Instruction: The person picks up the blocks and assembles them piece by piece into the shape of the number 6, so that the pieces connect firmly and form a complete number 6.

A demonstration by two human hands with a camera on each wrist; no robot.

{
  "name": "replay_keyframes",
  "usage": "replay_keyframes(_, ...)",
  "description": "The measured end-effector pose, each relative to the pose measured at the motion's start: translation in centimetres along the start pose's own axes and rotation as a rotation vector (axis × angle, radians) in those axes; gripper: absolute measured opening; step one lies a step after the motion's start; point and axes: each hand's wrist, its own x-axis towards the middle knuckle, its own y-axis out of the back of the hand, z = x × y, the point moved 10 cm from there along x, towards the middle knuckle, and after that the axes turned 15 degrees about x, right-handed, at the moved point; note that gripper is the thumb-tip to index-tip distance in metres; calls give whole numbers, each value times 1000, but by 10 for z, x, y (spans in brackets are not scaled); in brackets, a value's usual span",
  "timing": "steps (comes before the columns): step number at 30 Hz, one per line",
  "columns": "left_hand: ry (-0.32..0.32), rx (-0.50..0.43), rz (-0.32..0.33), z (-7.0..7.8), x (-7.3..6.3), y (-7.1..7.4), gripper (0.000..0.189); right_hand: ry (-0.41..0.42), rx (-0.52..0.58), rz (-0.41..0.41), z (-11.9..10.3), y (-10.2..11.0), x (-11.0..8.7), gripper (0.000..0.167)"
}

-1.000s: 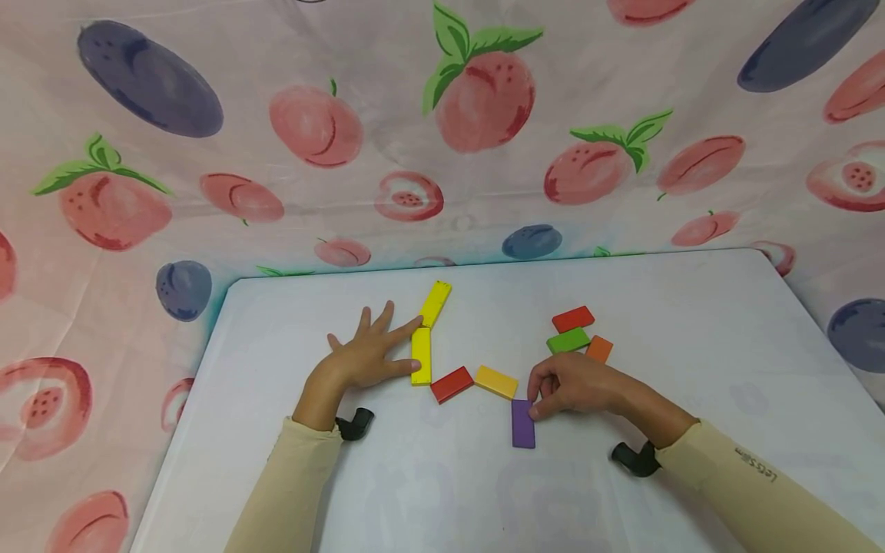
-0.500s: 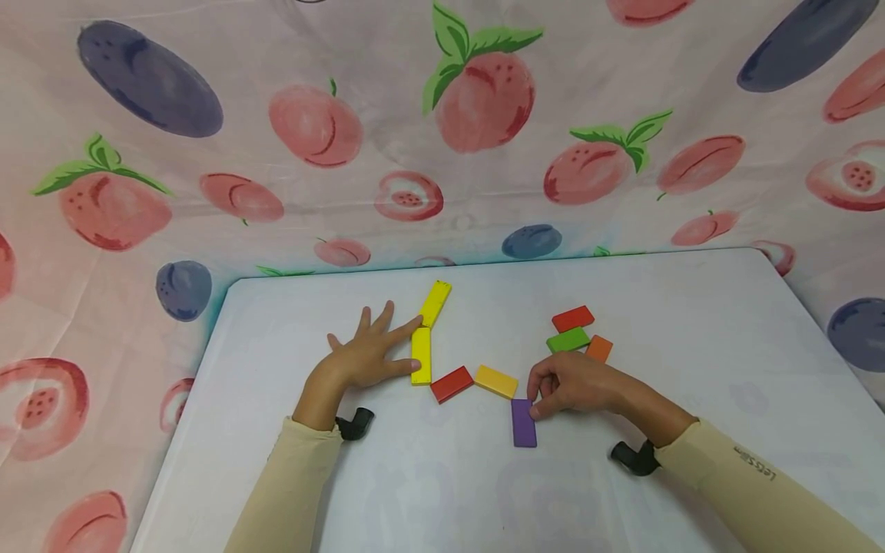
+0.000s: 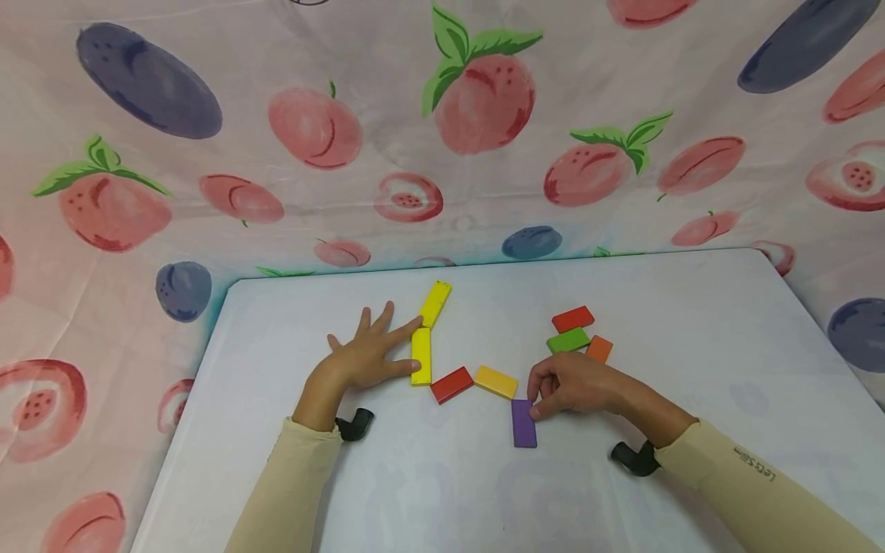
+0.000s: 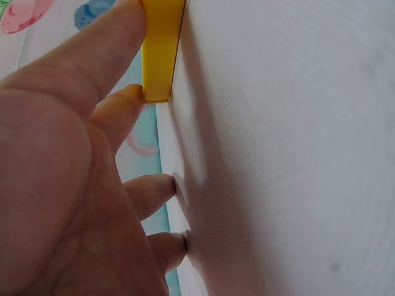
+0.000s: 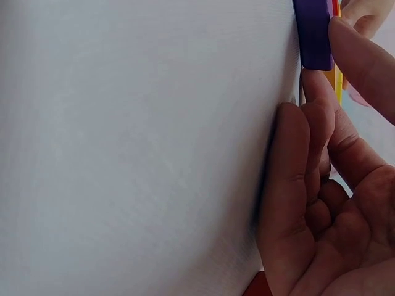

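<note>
Several flat, coloured domino blocks lie in a bent chain on the white table. My left hand (image 3: 365, 357) spreads its fingers beside two yellow blocks; its thumb rests on the nearer yellow block (image 3: 421, 346) and its index fingertip is where that meets the farther yellow block (image 3: 437, 301). The left wrist view shows the thumb against a yellow block (image 4: 162, 55). My right hand (image 3: 577, 384) pinches the far right corner of the purple block (image 3: 523, 428) between thumb and index finger, other fingers curled. A red block (image 3: 452, 384) and a yellow-orange block (image 3: 496, 381) link the yellow pair to the purple one.
Beyond my right hand lie a red block (image 3: 573, 319), a green block (image 3: 568, 340) and an orange block (image 3: 599, 349), partly close behind the knuckles. A fruit-printed cloth (image 3: 463, 192) hangs behind the table's far edge (image 3: 484, 266).
The purple block's near end has turned very slightly to the right since one second ago. Both hands stay in place.
</note>
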Motion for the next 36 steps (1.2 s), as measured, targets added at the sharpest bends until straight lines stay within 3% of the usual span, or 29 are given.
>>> replay_keyframes(16,-4,-9,2,0,-2,1,79,-2,18,8,-1,0,0,18)
replay_keyframes(22,-5,-14,4,0,-1,1,78,-2,88,37,3,4,-7,21)
replay_keyframes(26,-6,-12,7,-1,-2,2,78,17,92,124,4,18,-16,20)
replay_keyframes(32,-7,-9,5,0,-2,2,78,101,-41,351,-1,56,-33,14)
replay_keyframes(36,-5,-6,3,-1,-1,1,79,136,-105,444,0,76,-41,17)
